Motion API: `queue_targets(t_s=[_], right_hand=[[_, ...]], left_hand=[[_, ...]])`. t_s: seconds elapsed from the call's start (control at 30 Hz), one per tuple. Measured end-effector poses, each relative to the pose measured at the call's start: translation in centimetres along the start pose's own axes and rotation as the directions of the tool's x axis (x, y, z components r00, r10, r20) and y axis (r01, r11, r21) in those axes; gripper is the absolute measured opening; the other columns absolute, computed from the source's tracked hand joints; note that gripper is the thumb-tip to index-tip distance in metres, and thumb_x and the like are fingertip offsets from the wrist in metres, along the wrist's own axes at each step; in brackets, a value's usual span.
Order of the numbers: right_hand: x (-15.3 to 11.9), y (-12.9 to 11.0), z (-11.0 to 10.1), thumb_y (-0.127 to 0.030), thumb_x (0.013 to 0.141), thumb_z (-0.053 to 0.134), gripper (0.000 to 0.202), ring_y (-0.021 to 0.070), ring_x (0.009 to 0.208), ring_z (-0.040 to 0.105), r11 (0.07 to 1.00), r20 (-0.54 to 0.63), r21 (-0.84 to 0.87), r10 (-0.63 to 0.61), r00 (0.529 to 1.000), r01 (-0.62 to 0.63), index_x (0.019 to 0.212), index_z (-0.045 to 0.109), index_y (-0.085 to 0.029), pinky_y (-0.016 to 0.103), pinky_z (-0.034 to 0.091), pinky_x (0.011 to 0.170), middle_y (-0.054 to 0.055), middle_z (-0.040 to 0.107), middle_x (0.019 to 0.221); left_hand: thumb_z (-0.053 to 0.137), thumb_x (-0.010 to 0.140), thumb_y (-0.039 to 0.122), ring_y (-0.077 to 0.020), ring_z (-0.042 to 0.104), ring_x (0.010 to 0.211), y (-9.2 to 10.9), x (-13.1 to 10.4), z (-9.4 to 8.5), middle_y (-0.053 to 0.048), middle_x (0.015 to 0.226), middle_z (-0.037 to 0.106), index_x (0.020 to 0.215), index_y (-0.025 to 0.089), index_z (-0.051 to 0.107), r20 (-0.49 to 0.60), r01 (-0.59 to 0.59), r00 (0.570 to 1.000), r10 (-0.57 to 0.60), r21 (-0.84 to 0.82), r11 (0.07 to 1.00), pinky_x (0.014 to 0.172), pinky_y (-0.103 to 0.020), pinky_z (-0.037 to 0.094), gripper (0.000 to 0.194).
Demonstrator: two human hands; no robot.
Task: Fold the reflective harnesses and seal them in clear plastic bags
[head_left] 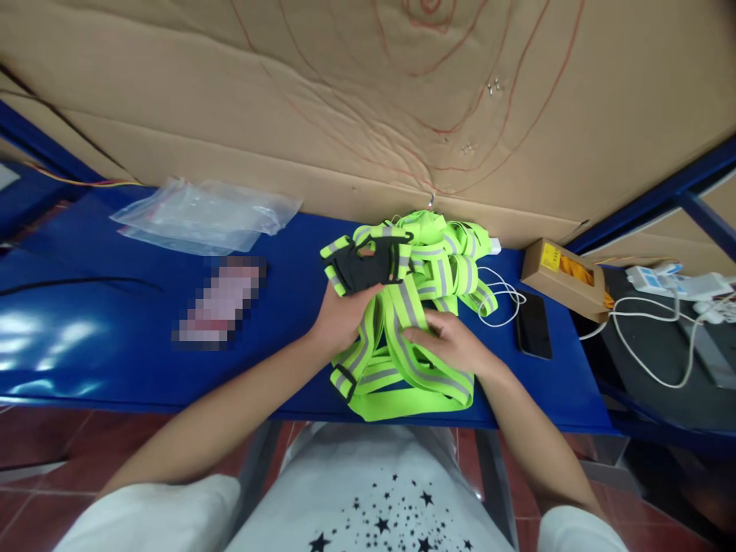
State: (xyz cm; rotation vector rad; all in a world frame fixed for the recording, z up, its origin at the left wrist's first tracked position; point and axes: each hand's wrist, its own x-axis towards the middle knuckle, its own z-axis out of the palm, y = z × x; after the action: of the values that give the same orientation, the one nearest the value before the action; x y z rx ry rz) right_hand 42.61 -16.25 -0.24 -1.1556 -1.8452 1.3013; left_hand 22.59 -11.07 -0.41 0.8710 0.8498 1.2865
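Note:
A neon-yellow reflective strap (411, 307) with a grey stripe runs between my two hands and loops down to the table's front edge. My left hand (345, 316) is closed around it just under a large black buckle (365, 264), which partly hides the fingers. Lower on the right, my right hand (445, 337) pinches the strap, its thumb lying on top. A small black slider (343, 382) sits on the loop at lower left. Behind the hands lies a heap of more neon straps (445, 257), partly rolled.
Clear plastic bags (207, 215) lie at the back left, near a blurred-out flat object (221, 303). On the right are a black phone (533, 326), a white cable (499, 297) and a cardboard box (563, 277). A cardboard panel (287, 115) stands behind the blue table (276, 291).

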Motion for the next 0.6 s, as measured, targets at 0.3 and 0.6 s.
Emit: queue_targets(t_s=[0.3,0.6], right_hand=[[0.5,-3.9,-1.8,-0.049,0.085,0.081,0.056,0.0265,0.126,0.068,0.995,-0.305,-0.065,-0.092,0.948,0.076,0.135,0.068,-0.029,0.043,0.055,0.107,0.006,0.072,0.134],[3.5,-5.6,-2.6,-0.037,0.082,0.085,0.037,0.0221,0.108,0.076,0.99,-0.144,0.075,-0.111,0.983,0.123,0.117,0.079,-0.027,0.037,0.06,0.099,0.001,0.08,0.114]], left_hand=[[0.096,0.064,0.03,-0.0323,0.07,0.116,-0.2,-1.9,0.6,-0.01,0.118,0.078,0.113,0.016,0.077,0.339,0.055,0.934,-0.109,0.166,0.985,0.111,-0.048,0.051,0.055],[0.096,0.066,0.03,-0.0315,0.074,0.11,-0.2,-2.7,1.2,-0.008,0.117,0.079,0.125,0.022,0.073,0.33,0.334,0.891,-0.313,-0.008,0.942,0.101,-0.048,0.057,0.064]])
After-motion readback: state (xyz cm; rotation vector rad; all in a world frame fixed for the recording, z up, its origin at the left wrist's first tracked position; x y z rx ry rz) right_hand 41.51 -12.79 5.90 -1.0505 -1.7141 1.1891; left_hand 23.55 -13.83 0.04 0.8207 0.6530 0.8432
